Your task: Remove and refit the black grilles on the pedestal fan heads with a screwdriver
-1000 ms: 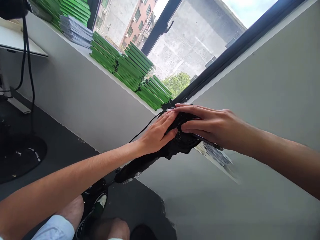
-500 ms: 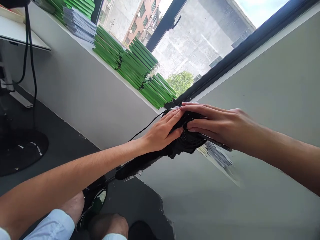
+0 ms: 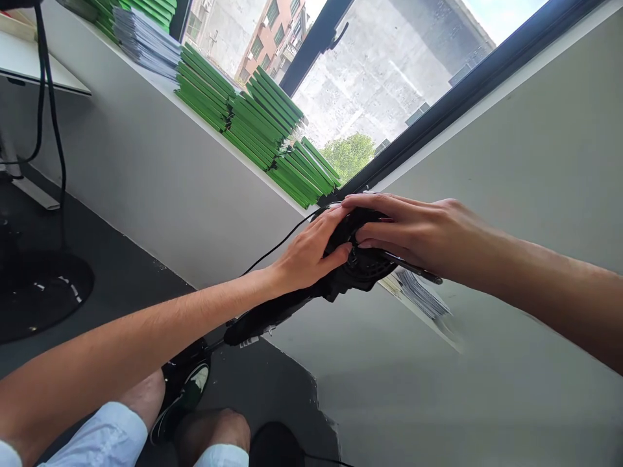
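A black device (image 3: 292, 314) with a long dark body and a ribbed, grille-like end slants across the middle of the view. Its exact kind I cannot make out. My left hand (image 3: 311, 253) curls over its upper part from the left, fingers on top and thumb against the near side. From the right, my right hand (image 3: 409, 230) grips the same end, fingers bent round it and their tips beside my left fingers. A thin dark bar (image 3: 418, 269) sticks out beneath my right palm. The hands cover much of the device's top.
Stacks of green folders (image 3: 253, 123) and grey papers (image 3: 146, 42) line the windowsill. A thin black cable (image 3: 277, 246) runs behind my left hand. More papers (image 3: 421, 295) show below my right hand. Round black bases (image 3: 43, 295) stand on the floor; a white desk (image 3: 43, 68) is at left.
The whole view has shifted slightly, so hands and device appear a little higher and further left. Both hands keep their hold on the black device.
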The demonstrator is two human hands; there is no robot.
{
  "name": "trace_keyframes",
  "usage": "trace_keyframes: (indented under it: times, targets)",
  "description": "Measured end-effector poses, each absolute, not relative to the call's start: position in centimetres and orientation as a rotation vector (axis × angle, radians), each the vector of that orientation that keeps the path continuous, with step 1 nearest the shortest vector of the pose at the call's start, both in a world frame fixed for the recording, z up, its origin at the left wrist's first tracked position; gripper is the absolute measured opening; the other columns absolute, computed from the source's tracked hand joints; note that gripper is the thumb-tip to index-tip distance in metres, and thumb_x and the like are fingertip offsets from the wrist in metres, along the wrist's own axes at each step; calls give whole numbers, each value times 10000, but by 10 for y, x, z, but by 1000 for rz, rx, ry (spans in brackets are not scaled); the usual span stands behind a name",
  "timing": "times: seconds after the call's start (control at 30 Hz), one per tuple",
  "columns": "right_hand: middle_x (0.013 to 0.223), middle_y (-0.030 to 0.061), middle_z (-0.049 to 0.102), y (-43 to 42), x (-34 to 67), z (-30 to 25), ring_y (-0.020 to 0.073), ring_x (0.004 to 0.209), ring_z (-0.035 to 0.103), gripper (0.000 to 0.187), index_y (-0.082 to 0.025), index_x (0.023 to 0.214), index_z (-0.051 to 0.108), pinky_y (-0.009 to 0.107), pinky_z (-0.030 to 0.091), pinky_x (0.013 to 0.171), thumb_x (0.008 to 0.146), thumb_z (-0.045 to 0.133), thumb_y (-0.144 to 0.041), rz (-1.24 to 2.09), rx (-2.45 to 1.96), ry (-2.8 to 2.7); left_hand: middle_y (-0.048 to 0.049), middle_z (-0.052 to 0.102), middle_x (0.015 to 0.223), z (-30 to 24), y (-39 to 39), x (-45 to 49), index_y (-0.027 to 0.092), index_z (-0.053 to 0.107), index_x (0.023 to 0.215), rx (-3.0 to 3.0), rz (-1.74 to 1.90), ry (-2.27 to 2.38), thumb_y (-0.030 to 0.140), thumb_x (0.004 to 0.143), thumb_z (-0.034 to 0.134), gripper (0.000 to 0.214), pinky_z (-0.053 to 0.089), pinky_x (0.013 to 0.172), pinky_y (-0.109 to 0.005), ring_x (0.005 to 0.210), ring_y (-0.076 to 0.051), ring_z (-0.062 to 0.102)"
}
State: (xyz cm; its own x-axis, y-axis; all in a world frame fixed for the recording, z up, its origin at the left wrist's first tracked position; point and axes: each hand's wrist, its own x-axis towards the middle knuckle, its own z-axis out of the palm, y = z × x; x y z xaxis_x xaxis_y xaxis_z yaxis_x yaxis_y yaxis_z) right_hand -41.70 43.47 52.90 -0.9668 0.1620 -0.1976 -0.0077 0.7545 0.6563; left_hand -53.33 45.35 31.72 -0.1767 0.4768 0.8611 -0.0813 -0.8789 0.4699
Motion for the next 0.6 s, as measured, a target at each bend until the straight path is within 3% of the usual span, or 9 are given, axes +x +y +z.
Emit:
trace_keyframes:
  times: [0.1,0.23,0.4,0.6]
  targets:
    - [1434,31,605,430,-419,527,134,880,681,277,-226,1016,655,255,327,433,1065,397,-314,1046,287,2699,-68,612,1457,322,449,-537,311,452,1349,1674,2102,476,227,937,605,447,511,1135,-454,1373,-256,580]
    - [1555,53,490,421,-421,523,102,713,593,270,-232,1103,610,276,350,467,1037,482,-460,1091,685,2652,-68,599,1467,326,446,-542,286,608,1191,1763,2123,522,194,912,661,299,499,1151,-445,1382,-253,572]
    - [1564,105,462,426,-421,516,196,838,633,393,-229,1030,574,304,372,529,887,659,-586,1000,1133,2626,-83,606,1465,330,443,-539,263,694,1076,1786,2139,669,184,887,714,206,547,1093,-448,1349,-276,605]
    - [1506,62,518,433,-413,510,236,919,657,438,-235,903,577,359,440,605,856,639,-666,876,1222,2676,-40,657,1444,335,434,-532,253,702,900,1631,2168,689,152,890,734,107,540,1116,-464,1338,-261,631]
